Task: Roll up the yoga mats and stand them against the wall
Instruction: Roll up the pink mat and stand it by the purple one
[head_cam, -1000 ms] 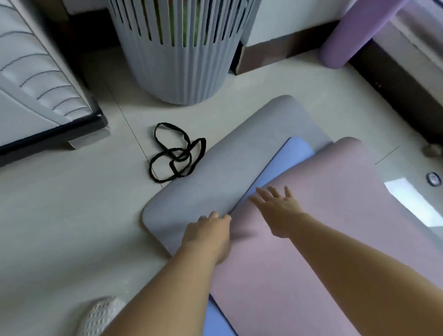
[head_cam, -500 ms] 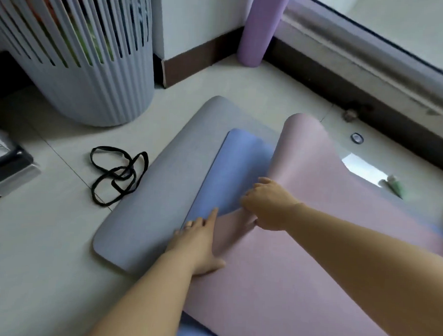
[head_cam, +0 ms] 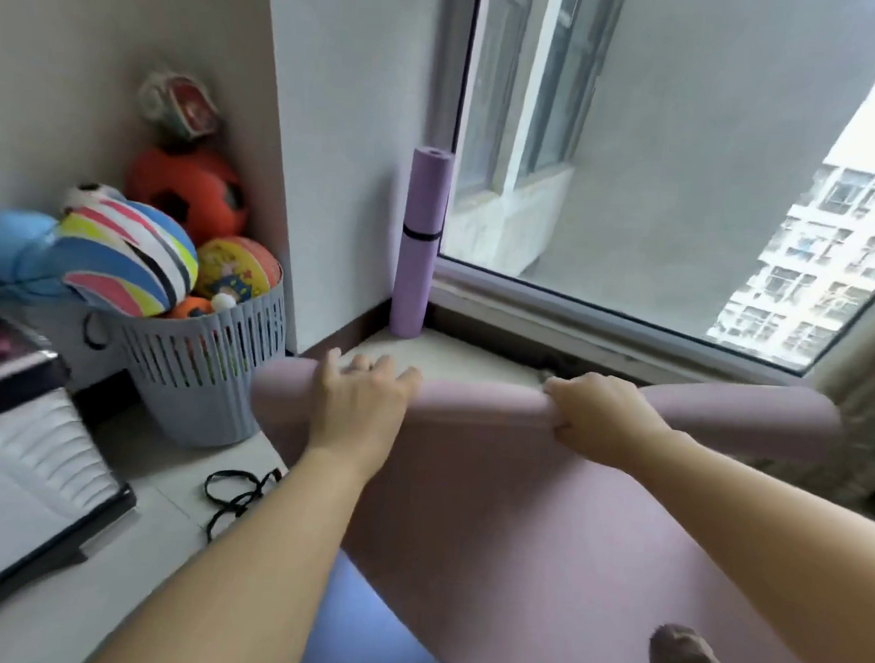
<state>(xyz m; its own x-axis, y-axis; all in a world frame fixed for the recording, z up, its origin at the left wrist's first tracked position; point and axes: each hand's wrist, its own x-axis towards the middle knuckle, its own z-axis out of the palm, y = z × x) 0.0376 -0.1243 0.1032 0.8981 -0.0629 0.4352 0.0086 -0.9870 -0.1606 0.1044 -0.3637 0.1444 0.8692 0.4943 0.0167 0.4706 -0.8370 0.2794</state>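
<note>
Both hands on the rolled end of the pink mat, near the window corner.

The pink yoga mat lies on the floor with its far end curled into a roll, over a blue mat that shows at the near edge. The left hand rests flat on top of the roll, fingers spread and reaching over it; the right hand has its fingers curled tight, clamped around the roll. A purple mat, rolled and banded, stands upright in the corner where the wall meets the window. To the left sits a grey slatted basket heaped with balls, with black straps on the floor just beside the pink mat's left edge.
</note>
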